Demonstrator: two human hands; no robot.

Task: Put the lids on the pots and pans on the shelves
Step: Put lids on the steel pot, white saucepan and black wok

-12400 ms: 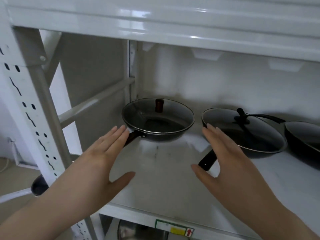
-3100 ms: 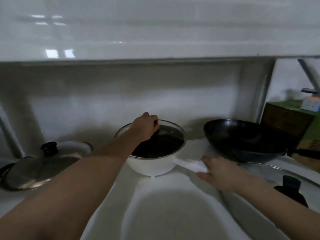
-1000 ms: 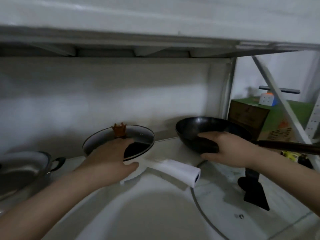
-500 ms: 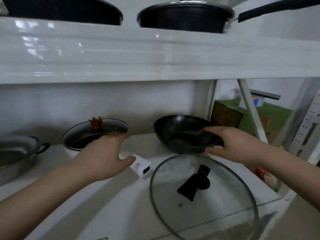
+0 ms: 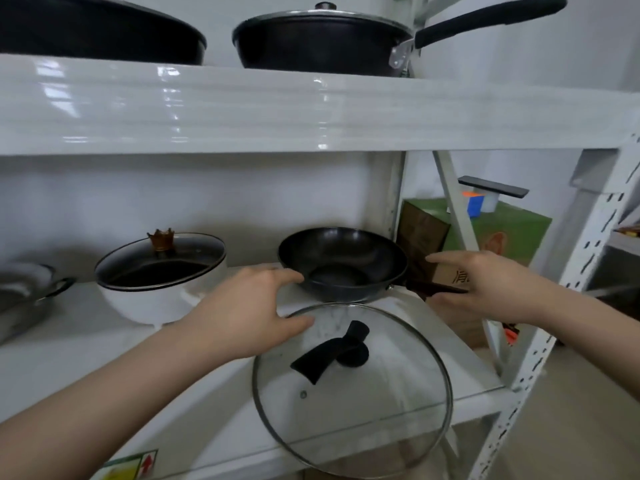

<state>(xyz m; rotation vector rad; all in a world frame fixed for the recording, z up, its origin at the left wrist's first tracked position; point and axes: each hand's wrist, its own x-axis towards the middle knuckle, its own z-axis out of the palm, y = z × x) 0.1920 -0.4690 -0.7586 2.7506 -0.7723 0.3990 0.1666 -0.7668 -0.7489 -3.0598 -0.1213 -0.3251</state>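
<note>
Beside the uncovered wok, both hands, left and right, spread, empty.

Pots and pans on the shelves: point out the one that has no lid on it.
The black wok on the middle shelf, between the hands. Its glass lid lies on the shelf before it; the white pot and the saucepan above are covered.

Soft daylight, glare on upper shelf, wide-angle edge bending.
</note>
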